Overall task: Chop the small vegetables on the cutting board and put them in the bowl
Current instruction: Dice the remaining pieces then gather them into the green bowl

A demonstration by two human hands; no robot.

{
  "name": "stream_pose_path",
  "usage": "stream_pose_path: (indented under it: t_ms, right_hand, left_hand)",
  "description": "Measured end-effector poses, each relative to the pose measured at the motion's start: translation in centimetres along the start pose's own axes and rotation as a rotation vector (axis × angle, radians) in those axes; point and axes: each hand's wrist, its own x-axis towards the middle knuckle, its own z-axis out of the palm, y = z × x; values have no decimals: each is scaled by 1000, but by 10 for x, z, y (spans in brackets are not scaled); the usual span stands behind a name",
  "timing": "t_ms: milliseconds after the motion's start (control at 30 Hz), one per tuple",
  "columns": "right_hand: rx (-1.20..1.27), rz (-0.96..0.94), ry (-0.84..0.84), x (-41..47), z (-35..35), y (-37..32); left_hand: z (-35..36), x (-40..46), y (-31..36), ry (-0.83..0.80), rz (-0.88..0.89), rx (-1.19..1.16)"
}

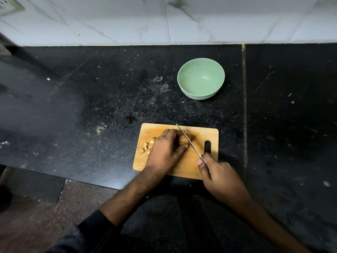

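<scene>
Left hand: the left hand [165, 148] curled over the small vegetable [183, 140] mid-cutting board [209, 133], pinning it for the cut.
Right hand: the right hand [218, 172] gripped the knife [189, 142], blade across the vegetable.
Cut pieces: chopped bits [146, 147] lay at the board's left edge.
Bowl: the green bowl [200, 78] stood on the bench [91, 106] beyond the board, apparently empty.

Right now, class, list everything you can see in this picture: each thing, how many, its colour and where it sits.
bowl: one, pale green, empty, on the counter beyond the board
cutting board: one, light wood, near counter edge
vegetable: one, tan, whole, mid-board
chopped pieces: several, tan, board's left side
knife: one, steel blade, across the vegetable
counter: one, black speckled stone
wall tiles: white marbled, behind
left hand: steadies the vegetable
right hand: grips the knife
</scene>
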Motion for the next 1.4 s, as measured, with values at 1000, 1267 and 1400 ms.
stream_pose_path:
  t_ms: [1000, 1267, 1400]
  right_hand:
    - [-164, 230, -427, 1, -5, 8]
    - [-175, 212, -421, -9, -4, 11]
    - [-171, 149, -282, 5, 4, 3]
  left_hand:
    - [-2, 1, 6, -2, -72, 75]
    - [-14, -12, -5, -72, -39, 33]
    - [-14, -19, -4, -97, 23, 179]
